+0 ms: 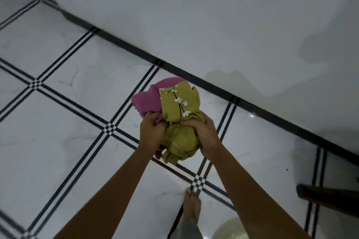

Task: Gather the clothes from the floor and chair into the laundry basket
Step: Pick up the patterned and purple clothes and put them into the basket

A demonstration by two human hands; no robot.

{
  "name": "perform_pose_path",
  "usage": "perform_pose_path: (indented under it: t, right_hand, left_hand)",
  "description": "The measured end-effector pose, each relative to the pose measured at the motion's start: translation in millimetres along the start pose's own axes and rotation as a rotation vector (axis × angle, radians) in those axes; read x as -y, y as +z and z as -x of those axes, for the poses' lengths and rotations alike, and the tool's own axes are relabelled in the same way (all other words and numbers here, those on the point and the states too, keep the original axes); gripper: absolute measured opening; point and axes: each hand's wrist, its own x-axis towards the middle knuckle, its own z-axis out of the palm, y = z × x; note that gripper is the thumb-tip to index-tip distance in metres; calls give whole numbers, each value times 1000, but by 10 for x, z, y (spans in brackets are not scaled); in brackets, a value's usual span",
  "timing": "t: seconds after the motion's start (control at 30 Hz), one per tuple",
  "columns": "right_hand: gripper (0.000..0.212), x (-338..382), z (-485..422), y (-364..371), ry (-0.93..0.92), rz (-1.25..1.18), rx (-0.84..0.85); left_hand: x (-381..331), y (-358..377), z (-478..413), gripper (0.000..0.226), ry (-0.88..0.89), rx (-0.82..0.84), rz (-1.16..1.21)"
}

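I hold a bundle of clothes in both hands above the tiled floor. An olive-green cloth with white flowers (179,103) is bunched on the right side and hangs down between my palms. A pink cloth (148,98) sticks out at the upper left of the bundle. My left hand (151,132) grips the pink side, fingers curled into the fabric. My right hand (204,132) clamps the green cloth from the right. No laundry basket can be made out for certain.
White floor tiles with dark double lines (109,129) run under me. A white wall with a dark skirting strip (194,77) crosses diagonally ahead. A dark wooden piece of furniture (328,198) juts in at the right. My bare foot (191,205) stands below the bundle. A pale round rim (229,229) shows at the bottom.
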Motion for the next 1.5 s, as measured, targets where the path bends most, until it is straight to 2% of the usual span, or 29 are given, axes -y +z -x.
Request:
perform_pose_path:
  t: [0.1, 0.2, 0.33, 0.53, 0.6, 0.7, 0.9, 1.0, 1.1, 1.2, 1.37, 1.5]
  right_hand:
    - [36, -91, 728, -291, -57, -95, -106]
    - [36, -264, 1498, -632, -116, -181, -195]
    - [33, -556, 2431, -1094, -189, -268, -293]
    - [34, -1218, 3778, -1951, -239, -372, -490]
    - [35, -1477, 4259, -2250, -248, -391, -556]
    - [42, -1836, 4991, -2670, -296, -424, -654]
    - [45, -2750, 6941, -3659, -369, -444, -884]
    - [48, -3335, 8119, -4172, -364, -491, -1061]
    - [40, -3824, 8973, -4472, -379, -543, -1209]
    - [39, -4307, 9731, -4741, -385, -595, -1368]
    - [53, -5024, 10379, -4992, -340, -681, -1556]
    - [49, -5508, 10386, -5222, -272, -747, -1574]
  left_hand:
    - [-109, 145, 615, 23, 78, 87, -36]
    - [-184, 344, 1255, 12, 164, 199, -63]
    - [-151, 691, 2080, 20, 248, 320, -101]
    - [84, 1375, 3479, 8, 277, 546, -167]
    - [192, 1622, 3988, 10, 317, 609, -210]
    - [342, 1968, 4764, 26, 357, 673, -253]
    - [837, 2748, 6883, 15, 393, 921, -245]
    - [1233, 3223, 8193, 19, 399, 1066, -253]
    - [1528, 3541, 9211, 22, 375, 1219, -267]
    - [1829, 3814, 10136, 17, 330, 1372, -276]
    - [2388, 4114, 11041, 22, 244, 1532, -375]
    - [2724, 4266, 11291, 16, 222, 1595, -568]
